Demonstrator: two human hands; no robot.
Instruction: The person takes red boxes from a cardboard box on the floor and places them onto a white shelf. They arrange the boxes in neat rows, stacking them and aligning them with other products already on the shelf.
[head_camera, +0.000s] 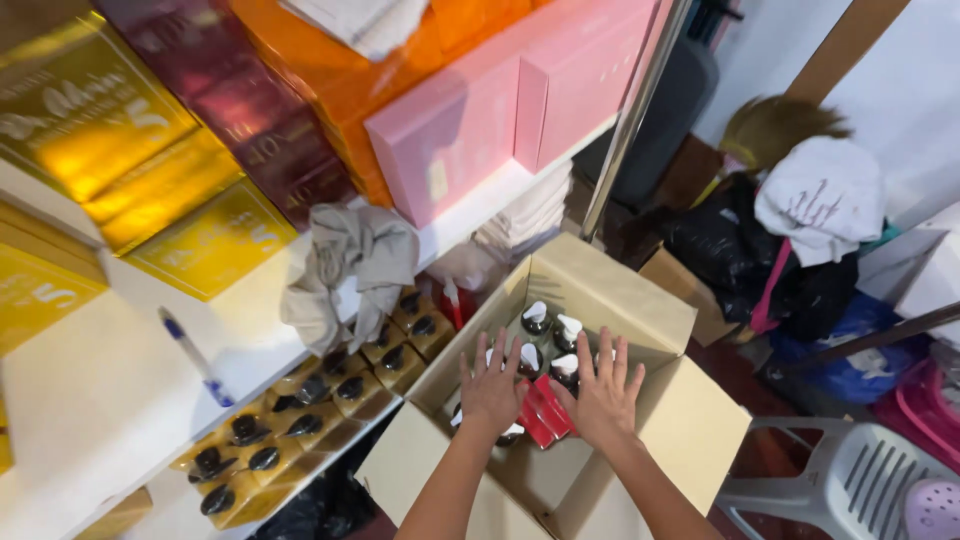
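An open cardboard box sits below me with its flaps spread. Inside stand several dark bottles with white pump caps and some red packets. My left hand lies flat, fingers apart, on the bottles at the box's left side. Spread the same way, my right hand rests over the bottles and red packets on the right. Neither hand grips anything.
A white shelf to the left holds gold, maroon, orange and pink boxes, a crumpled grey cloth and a blue pen. Beneath it stand several amber bottles with black caps. Dark bags, clothes and a white plastic chair crowd the right.
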